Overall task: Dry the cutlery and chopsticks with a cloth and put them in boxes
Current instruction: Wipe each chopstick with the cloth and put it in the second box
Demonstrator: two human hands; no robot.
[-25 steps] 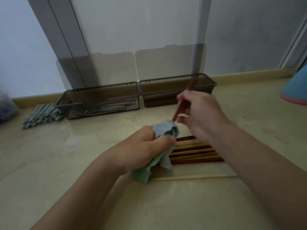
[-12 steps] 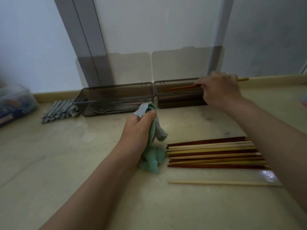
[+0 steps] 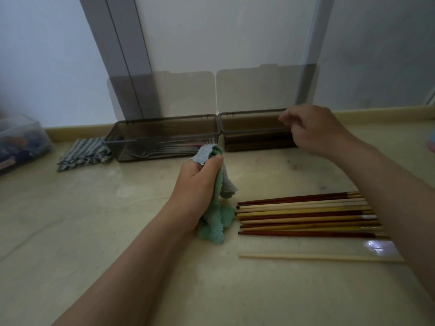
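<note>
The green cloth is bunched in the left hand, which grips it tightly in a fist. A pale blue corner pokes up above the thumb and the lower folds hang down to rest on the beige surface.

Just right of the cloth, a bundle of chopsticks, some dark red-brown and some pale, lies side by side on the surface with the tips pointing left. 1 pale chopstick lies alone nearer the person, parallel to the bundle and apart from it.

At the back of the surface, 2 tinted boxes stand end to end against the wall. The left box holds metal cutlery, with forks showing through its front wall. The right box holds dark chopsticks lying lengthwise.

The right hand hovers over the right end of the right box, back of the hand up. Its fingers are loosely curled and nothing shows in them. Whether the fingertips touch the rim cannot be told through the blur.

Behind each box its clear lid stands upright: the left lid and the right lid.

A folded checked cloth lies just left of the left box. Further left, a clear plastic container sits at the edge of view.
</note>
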